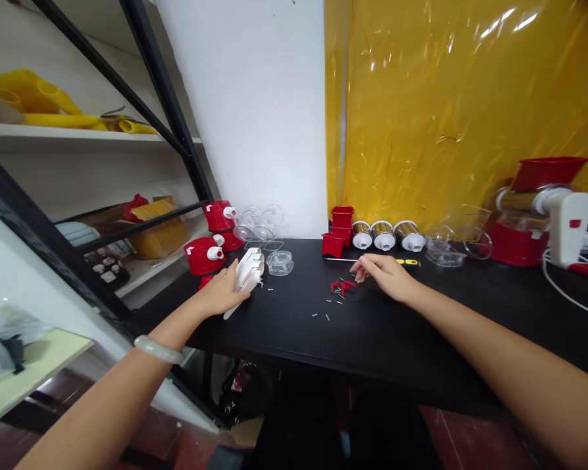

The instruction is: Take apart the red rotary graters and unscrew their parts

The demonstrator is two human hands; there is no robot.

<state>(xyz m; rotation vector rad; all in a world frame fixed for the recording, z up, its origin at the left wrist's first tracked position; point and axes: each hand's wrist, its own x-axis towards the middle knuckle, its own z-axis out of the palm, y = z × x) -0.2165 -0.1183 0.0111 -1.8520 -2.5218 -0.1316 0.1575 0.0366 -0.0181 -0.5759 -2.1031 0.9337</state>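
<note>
At the left of the black table, my left hand [223, 290] is wrapped round white plastic parts [247, 271], long hollow housings standing together on the tabletop. My right hand [385, 274] is over the table with thumb and fingertips pinched together; what they hold, if anything, is too small to name. Just left of those fingertips lie small red plastic pieces [343, 286], among several loose screws [328, 317]. A screwdriver [409, 262] with a yellow and black handle lies behind my right hand, its shaft pointing left.
Red bases [204, 256] and clear plastic parts [279, 262] stand at the left. Along the back are red hoppers [333, 245], three metal grater drums [383, 235] and clear parts [443, 248]. An assembled red and white grater [568, 209] with a cable stands right. Shelving [122, 65] borders the left.
</note>
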